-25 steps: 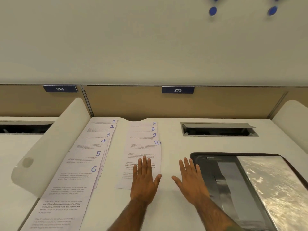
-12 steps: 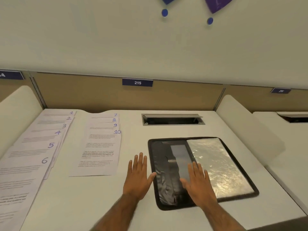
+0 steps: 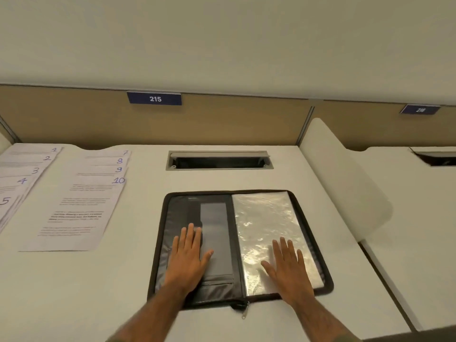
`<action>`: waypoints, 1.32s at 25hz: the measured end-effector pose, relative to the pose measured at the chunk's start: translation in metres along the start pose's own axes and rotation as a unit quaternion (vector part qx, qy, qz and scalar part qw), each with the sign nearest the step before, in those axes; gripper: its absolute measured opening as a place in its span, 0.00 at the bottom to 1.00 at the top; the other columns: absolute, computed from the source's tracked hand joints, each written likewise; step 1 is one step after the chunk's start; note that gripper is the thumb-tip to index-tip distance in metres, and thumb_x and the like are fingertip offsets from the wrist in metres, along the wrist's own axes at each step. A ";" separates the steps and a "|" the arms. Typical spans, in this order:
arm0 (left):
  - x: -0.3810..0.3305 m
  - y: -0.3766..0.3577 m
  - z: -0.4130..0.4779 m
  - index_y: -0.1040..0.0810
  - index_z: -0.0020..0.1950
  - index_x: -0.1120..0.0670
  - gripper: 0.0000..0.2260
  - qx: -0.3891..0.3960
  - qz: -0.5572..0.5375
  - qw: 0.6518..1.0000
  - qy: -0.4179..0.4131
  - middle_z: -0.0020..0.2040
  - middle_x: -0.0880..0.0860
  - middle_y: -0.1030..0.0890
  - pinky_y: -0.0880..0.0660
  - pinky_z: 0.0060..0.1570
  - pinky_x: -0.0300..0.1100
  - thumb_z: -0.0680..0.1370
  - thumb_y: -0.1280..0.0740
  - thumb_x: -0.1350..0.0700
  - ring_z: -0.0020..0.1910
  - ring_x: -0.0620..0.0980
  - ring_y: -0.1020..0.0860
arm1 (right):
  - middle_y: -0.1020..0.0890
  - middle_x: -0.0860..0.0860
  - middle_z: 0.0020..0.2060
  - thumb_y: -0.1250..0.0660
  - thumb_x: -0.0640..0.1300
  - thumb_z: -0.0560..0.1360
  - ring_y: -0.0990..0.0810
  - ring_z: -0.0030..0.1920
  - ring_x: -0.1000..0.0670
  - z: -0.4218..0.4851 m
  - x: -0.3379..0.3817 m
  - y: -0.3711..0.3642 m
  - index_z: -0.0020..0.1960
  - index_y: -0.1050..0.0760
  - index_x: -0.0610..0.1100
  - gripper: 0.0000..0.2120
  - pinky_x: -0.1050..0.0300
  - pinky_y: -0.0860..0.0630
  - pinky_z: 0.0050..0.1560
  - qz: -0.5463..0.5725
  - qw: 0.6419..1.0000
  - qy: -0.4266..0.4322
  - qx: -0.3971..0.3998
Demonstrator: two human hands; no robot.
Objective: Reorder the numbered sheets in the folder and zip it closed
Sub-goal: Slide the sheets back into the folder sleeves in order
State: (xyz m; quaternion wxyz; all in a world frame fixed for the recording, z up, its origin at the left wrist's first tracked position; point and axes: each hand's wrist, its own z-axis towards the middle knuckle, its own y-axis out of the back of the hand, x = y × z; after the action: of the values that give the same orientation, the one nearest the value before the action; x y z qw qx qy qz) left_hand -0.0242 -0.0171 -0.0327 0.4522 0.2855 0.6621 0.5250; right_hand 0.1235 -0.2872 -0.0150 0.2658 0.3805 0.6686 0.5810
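On the white bench, seen from the head camera, the black zip folder lies open and flat, and both hands rest palm-down on it with nothing gripped. The left hand lies on the dark pocket side, its fingers close together and the thumb out; the right hand lies on the crinkled clear sleeve, its fingers slightly spread. The numbered sheets sit well apart to the left in two fanned rows — 1 to 5 at the frame edge and 7 to 10 nearer the folder — so none is in the folder yet. The risks I judge from here: loose paper slides easily, so gathering a fan in one sweep could shuffle or drop a sheet out of order; the glossy sleeve may buckle and catch a corner as sheets go in; and a protruding edge could snag the zipper, whose pull hangs at the near spine. Around the work there is a cable hatch in the bench behind the folder, a curved white divider close on the right, and the plate marked 215 on the back panel. Nothing lies between folder and sheets.
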 end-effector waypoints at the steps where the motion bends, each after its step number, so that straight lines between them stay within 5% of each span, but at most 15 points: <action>1: -0.008 -0.008 -0.003 0.65 0.81 0.49 0.41 0.008 0.003 1.000 0.012 0.81 0.50 0.68 0.68 0.77 0.48 0.74 0.71 0.27 0.79 0.50 0.69 | 0.68 0.49 0.79 0.83 0.74 0.67 0.70 0.79 0.47 0.001 -0.011 -0.004 0.78 0.72 0.51 0.47 0.46 0.67 0.79 0.003 1.000 0.001 0.005; 11: -0.003 -0.026 -0.009 0.66 0.81 0.50 0.38 0.016 0.021 0.996 0.089 0.81 0.47 0.68 0.68 0.77 0.49 0.79 0.63 0.28 0.79 0.48 0.69 | 0.50 0.51 0.82 0.65 0.72 0.78 0.51 0.81 0.49 0.003 -0.082 -0.022 0.82 0.50 0.50 0.40 0.45 0.50 0.80 0.050 0.997 -0.041 -0.045; 16: 0.007 -0.024 -0.002 0.70 0.80 0.49 0.38 0.026 0.043 0.994 0.097 0.80 0.48 0.71 0.69 0.77 0.49 0.77 0.67 0.28 0.78 0.48 0.71 | 0.61 0.54 0.81 0.68 0.73 0.77 0.61 0.81 0.51 0.017 -0.080 -0.023 0.83 0.57 0.52 0.41 0.48 0.60 0.80 0.042 0.998 -0.016 -0.037; 33: 0.076 -0.001 0.008 0.67 0.80 0.50 0.42 0.049 0.028 0.993 0.104 0.80 0.48 0.69 0.67 0.78 0.52 0.74 0.68 0.26 0.79 0.48 0.69 | 0.61 0.50 0.81 0.76 0.72 0.74 0.62 0.81 0.49 0.044 -0.016 -0.025 0.82 0.60 0.49 0.44 0.48 0.61 0.79 0.048 0.998 0.008 -0.031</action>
State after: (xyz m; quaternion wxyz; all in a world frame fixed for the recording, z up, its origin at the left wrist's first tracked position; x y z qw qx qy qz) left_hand -0.0494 0.0506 -0.0565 0.3516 0.2694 0.7221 0.5314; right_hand 0.1622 -0.2757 -0.0488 0.2439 0.3990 0.6330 0.6169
